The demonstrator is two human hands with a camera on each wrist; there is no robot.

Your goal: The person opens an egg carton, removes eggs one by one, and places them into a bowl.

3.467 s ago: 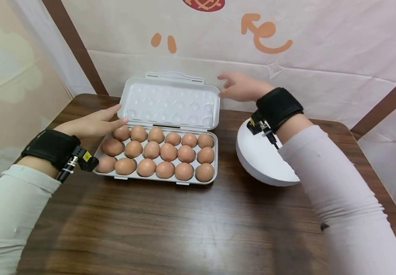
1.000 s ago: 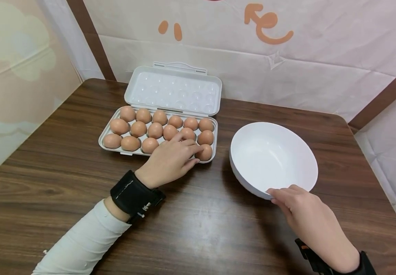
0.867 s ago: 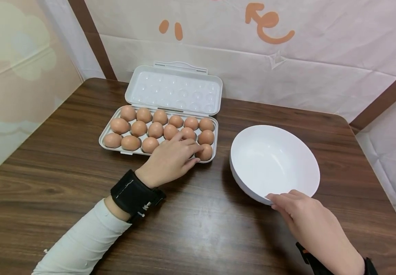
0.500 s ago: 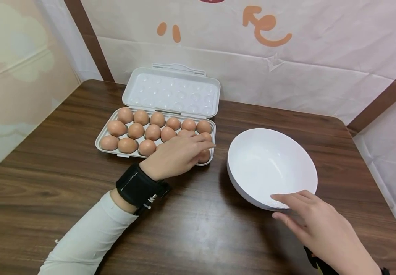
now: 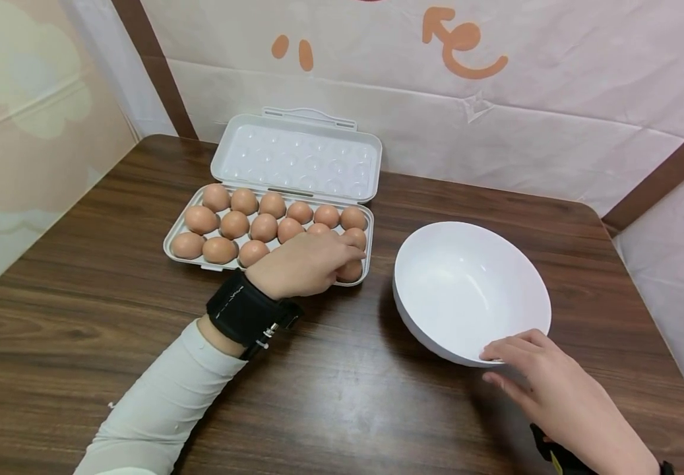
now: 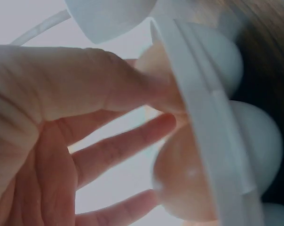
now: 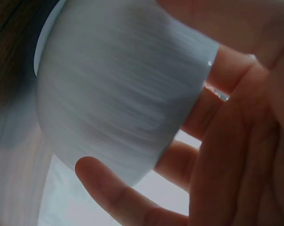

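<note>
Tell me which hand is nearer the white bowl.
Right. The right hand grips the white bowl at its near rim; the left hand is apart from it, on eggs in the egg tray.

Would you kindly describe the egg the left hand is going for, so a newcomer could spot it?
On the wooden table sits an open white egg tray beside a white bowl. Find the tray's front row, nearest the person. The egg sits at the bowl-side end, the only one under the left hand fingers.
</note>
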